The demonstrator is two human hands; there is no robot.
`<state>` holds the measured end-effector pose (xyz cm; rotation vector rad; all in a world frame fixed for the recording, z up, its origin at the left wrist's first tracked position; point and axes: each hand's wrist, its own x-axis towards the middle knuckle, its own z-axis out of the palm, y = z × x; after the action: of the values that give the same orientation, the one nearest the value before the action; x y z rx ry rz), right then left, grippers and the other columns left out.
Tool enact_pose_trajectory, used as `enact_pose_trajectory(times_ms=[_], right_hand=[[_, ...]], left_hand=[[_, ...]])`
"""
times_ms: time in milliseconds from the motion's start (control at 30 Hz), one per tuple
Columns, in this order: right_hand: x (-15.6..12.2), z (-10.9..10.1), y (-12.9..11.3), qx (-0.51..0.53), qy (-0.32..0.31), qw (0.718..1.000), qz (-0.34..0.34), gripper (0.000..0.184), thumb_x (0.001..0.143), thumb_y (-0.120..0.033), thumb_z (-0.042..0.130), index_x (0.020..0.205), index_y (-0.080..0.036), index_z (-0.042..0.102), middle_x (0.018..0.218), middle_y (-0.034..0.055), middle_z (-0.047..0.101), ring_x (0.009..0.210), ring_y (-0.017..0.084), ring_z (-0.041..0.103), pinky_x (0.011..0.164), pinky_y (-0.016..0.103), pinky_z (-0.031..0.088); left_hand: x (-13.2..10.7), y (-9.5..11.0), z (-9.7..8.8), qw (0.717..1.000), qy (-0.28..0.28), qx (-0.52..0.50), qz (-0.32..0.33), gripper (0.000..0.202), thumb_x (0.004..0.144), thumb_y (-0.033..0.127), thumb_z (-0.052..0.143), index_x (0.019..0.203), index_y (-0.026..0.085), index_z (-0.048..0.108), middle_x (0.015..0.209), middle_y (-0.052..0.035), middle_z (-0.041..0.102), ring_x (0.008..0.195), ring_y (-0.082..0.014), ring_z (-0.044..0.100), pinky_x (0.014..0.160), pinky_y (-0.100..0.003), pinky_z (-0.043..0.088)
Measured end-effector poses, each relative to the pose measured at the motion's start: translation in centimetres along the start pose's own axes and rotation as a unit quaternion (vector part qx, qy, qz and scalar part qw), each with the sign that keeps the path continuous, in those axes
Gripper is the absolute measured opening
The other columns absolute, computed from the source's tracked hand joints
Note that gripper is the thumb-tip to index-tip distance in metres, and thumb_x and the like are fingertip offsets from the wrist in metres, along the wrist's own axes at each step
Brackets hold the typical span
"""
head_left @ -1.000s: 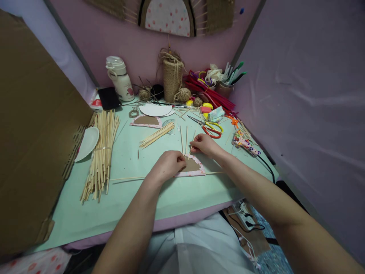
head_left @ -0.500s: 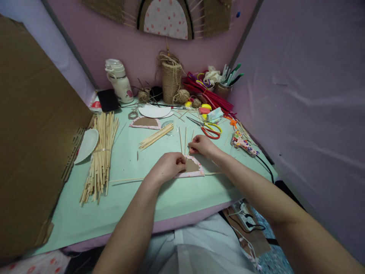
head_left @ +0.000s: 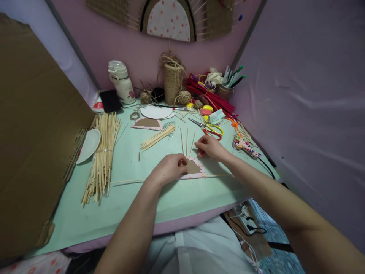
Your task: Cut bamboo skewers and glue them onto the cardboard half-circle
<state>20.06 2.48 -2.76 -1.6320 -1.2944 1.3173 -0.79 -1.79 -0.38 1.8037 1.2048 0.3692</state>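
A cardboard half-circle (head_left: 194, 167) with a pink-and-white fabric border lies flat near the table's front. Thin wooden sticks (head_left: 187, 141) fan out from its curved edge, and another stick (head_left: 218, 175) runs along its straight side, showing left and right. My left hand (head_left: 172, 166) rests on the half-circle's left part, fingers bent and pressed down at the base of the sticks; its fingertips are partly hidden. My right hand (head_left: 209, 147) hovers just right of the rightmost upright stick, fingers loosely curled and apart, with nothing visible in them.
A tied bundle of sticks (head_left: 104, 160) and a white paper-plate piece (head_left: 89, 145) lie left. Beyond my hands are loose sticks (head_left: 157, 137), another bordered half-circle (head_left: 146, 122) and scissors (head_left: 209, 129). A glue gun (head_left: 245, 146) is right; a bottle (head_left: 122, 83) and twine spool (head_left: 172, 83) stand behind.
My right hand has let go of the rightmost upright stick and moved slightly right, away from it. My left hand stays on the half-circle. The view has shifted slightly.
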Motion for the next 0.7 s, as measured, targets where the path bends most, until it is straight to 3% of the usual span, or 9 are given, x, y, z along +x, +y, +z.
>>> enact_pose_trajectory(times_ms=[133, 300, 567, 700], right_hand=[[0.0, -1.3, -0.6, -0.026, -0.038, 0.999, -0.008, 0.026, 0.069, -0.026, 0.079, 0.073, -0.018, 0.055, 0.054, -0.0022, 0.062, 0.045, 0.012, 0.06, 0.044, 0.022, 0.05], [0.0, -1.5, -1.1, -0.038, -0.075, 0.996, -0.029, 0.033, 0.063, -0.017, 0.08, 0.083, -0.018, 0.053, 0.068, -0.003, 0.065, 0.054, 0.009, 0.06, 0.047, 0.018, 0.048], [-0.5, -1.1, -0.8, -0.094, -0.147, 0.979, -0.104, 0.042, 0.076, -0.025, 0.068, 0.112, -0.024, 0.047, 0.077, -0.0033, 0.064, 0.058, 0.009, 0.058, 0.045, 0.017, 0.042], [0.0, -0.7, -0.6, -0.105, -0.149, 0.978, -0.103, 0.037, 0.074, -0.025, 0.068, 0.107, -0.021, 0.051, 0.079, -0.0018, 0.062, 0.057, 0.009, 0.056, 0.043, 0.018, 0.041]], left_hand=[[-0.1, 0.1, -0.1, 1.0, -0.01, 0.012, 0.016, 0.016, 0.068, 0.027, 0.059, 0.077, 0.019, 0.069, 0.069, -0.0008, 0.063, 0.062, -0.0145, 0.052, 0.054, -0.025, 0.031], [-0.5, 0.8, -0.6, 0.998, -0.048, 0.018, 0.02, 0.02, 0.071, 0.027, 0.056, 0.081, 0.018, 0.07, 0.071, 0.0001, 0.063, 0.062, -0.0138, 0.05, 0.055, -0.025, 0.03], [-1.2, 1.2, -1.4, 0.99, -0.105, 0.085, 0.045, 0.018, 0.078, 0.033, 0.055, 0.078, 0.019, 0.067, 0.072, -0.0001, 0.063, 0.067, -0.0151, 0.052, 0.062, -0.025, 0.032], [-1.7, 1.5, -1.7, 0.983, -0.103, 0.144, 0.047, 0.02, 0.082, 0.035, 0.053, 0.083, 0.021, 0.067, 0.077, -0.0006, 0.065, 0.072, -0.0166, 0.055, 0.064, -0.025, 0.032]])
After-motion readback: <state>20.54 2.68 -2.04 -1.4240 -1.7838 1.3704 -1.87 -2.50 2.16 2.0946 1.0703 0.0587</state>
